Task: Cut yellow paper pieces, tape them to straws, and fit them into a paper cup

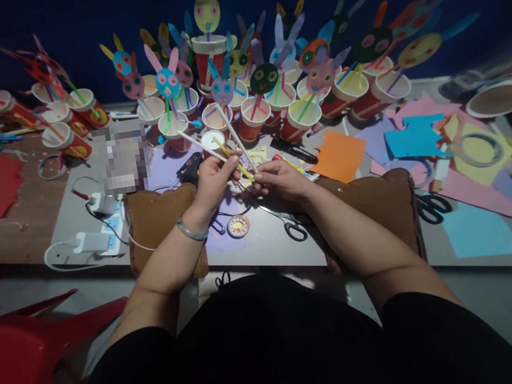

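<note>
My left hand (218, 178), with a bangle on its wrist, is closed around a slim white straw-like stick (198, 143) that slants up to the left. My right hand (280, 179) pinches a second white stick (233, 132), which points up and slightly left. Between both hands runs a yellow straw (246, 173), its lower end at my right fingertips. Just beyond the hands stand paper cups (256, 118) with rabbit-faced paper figures (167, 83) on straws. A black glue gun (189, 168) lies left of my left hand. Which fingers bear on the yellow straw is partly hidden.
Scissors (295, 230) and a small round ornament (238, 225) lie below my hands. A power strip (115, 229) with chargers sits left. Coloured paper (339, 154), tape rolls (478, 149) and more scissors (434, 208) cover the right side. A red chair (17, 369) stands lower left.
</note>
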Motion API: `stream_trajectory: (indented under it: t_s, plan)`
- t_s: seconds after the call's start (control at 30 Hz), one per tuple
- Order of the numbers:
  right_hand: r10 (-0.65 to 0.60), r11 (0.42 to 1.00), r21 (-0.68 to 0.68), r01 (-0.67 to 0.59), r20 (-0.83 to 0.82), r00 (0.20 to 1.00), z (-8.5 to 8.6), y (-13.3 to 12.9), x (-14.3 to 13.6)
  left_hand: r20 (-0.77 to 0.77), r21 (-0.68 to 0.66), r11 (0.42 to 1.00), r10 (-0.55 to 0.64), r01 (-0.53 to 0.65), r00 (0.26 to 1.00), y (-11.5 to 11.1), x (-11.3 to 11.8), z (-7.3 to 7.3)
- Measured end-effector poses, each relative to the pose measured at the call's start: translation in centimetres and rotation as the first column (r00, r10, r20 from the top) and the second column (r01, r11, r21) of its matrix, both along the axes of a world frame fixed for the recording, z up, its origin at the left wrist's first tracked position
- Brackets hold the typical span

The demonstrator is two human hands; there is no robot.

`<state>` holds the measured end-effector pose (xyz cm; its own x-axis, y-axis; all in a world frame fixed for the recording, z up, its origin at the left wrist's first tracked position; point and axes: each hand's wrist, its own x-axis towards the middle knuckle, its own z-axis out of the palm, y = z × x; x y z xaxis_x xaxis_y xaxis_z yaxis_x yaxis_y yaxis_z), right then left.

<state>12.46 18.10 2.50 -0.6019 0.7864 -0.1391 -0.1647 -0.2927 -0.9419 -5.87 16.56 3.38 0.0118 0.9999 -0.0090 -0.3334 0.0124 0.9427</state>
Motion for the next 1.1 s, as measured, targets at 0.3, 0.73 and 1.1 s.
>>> stream_trajectory:
  t_s: [0.3,0.73,1.1]
  plan:
    - [0.026,1.0,-0.001,-0.026,0.03,0.999,0.2,0.0,-0.1,-0.049,0.03,0.996,0.088,-0.087,0.995,-0.4,0.2,0.7]
    - [0.168,0.973,0.137,-0.183,0.114,0.979,0.7,-0.4,0.0,-0.081,-0.033,0.998,0.059,-0.061,0.995,-0.6,0.5,1.0]
    - [0.037,0.992,0.116,-0.047,0.083,0.996,-0.1,-0.6,-0.5,-0.078,-0.022,0.999,0.039,-0.041,0.996,-0.5,0.4,0.9]
